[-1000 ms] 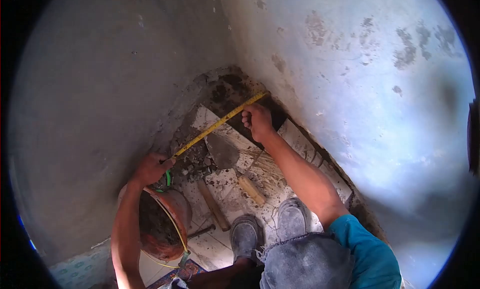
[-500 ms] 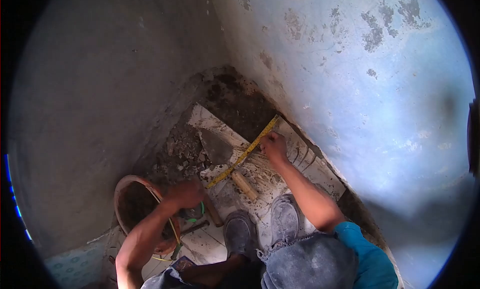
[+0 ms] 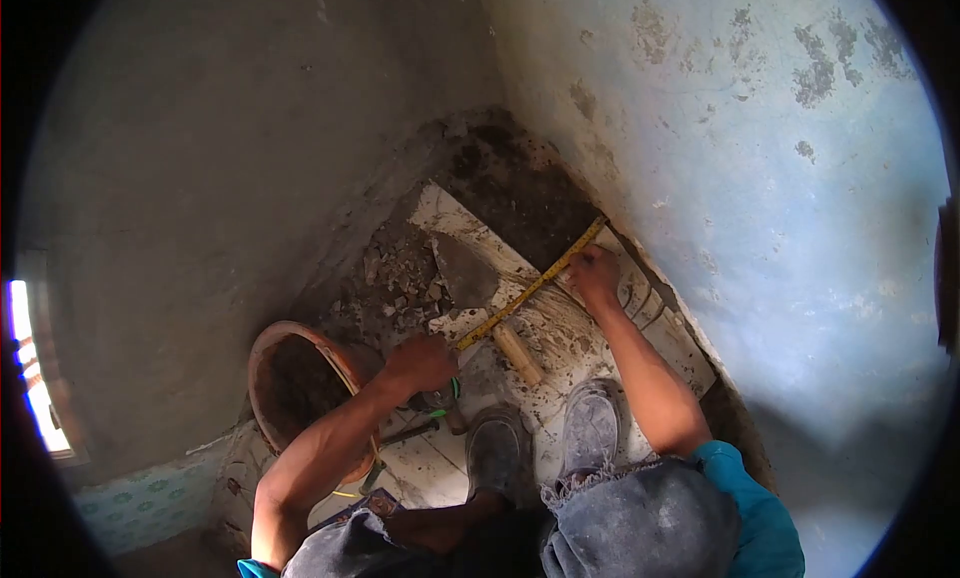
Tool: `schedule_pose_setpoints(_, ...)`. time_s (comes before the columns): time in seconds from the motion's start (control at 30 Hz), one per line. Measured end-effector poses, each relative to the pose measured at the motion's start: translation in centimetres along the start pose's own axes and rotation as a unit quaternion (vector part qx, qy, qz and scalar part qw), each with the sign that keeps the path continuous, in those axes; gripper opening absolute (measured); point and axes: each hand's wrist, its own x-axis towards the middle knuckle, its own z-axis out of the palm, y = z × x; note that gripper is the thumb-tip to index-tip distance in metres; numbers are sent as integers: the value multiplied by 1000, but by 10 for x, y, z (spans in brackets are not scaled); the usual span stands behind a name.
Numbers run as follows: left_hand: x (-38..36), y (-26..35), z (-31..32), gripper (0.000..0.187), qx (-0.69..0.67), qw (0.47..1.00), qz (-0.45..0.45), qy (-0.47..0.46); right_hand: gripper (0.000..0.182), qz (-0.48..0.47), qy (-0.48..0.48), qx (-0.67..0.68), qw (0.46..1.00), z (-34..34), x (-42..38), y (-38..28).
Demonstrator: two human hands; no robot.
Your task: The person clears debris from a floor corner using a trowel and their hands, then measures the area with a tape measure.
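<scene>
A yellow tape measure [image 3: 530, 289] stretches diagonally across the dirty white floor tiles, its far end at the base of the pale wall. My left hand [image 3: 422, 362] is closed around the tape's near end; the case, if there, is hidden. Close to the far end, the curled fingers of my right hand [image 3: 594, 275] grip the tape. A short wooden block [image 3: 518, 355] lies just below the tape, between my hands. Beneath my left hand are a dark-handled tool [image 3: 410, 433] and something bright green, both partly covered.
A reddish bucket [image 3: 262, 368] with dark contents stands at left. Broken rubble [image 3: 400, 273] lies along the dark wall. Bare dark soil [image 3: 530, 203] fills the corner beyond the tiles. My shoes [image 3: 592, 428] rest on the tiles.
The view has shifted, so the scene sits further right and higher. My left hand has moved slightly toward the wooden block, along the tape's near end. My right hand stays near the far end.
</scene>
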Motion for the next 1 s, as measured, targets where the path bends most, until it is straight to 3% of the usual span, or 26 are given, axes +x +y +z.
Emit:
schedule_pose_setpoints(0.43,0,12,-16,42,4,1000,-16,3,16,2,4,-76,997,-2,-6,-12)
schedule_pose_setpoints(0.6,8,9,-20,48,40,999,-8,-25,18,-49,7,-135,990,2,1,-1)
schedule_pose_setpoints(1.0,1,16,-28,50,56,998,-15,-13,20,-40,-33,-144,988,-4,-5,-15)
